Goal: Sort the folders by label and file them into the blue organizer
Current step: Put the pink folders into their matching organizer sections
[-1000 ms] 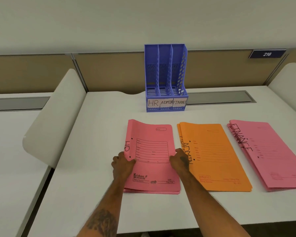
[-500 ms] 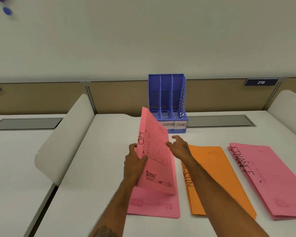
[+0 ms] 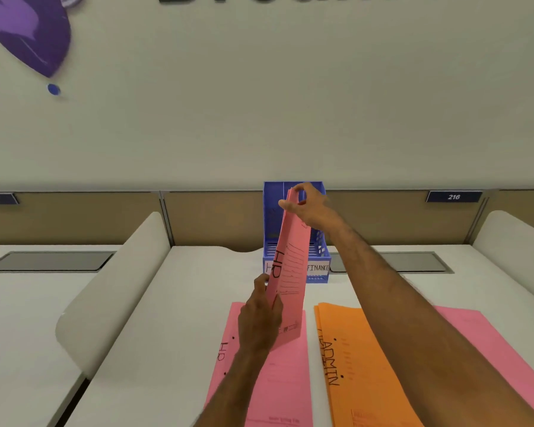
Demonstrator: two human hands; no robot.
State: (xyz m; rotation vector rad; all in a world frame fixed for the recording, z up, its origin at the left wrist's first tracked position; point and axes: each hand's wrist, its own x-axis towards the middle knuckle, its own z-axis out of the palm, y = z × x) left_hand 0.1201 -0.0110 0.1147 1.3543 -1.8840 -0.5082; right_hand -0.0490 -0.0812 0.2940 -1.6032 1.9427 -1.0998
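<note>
left grip (image 3: 261, 322): I pinch the HR folder (image 3: 290, 266) at its lower edge
right grip (image 3: 313, 209): I pinch its top corner
HR folder: upright, before the blue organizer (image 3: 271, 229)

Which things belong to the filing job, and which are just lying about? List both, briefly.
Job: lifted HR folder, held by left hand and right hand; blue organizer; HR pile; ADMIN pile; pink pile at right, label hidden.
Lying about: desk plate 216; purple wall decal; grey cable hatch.
</note>
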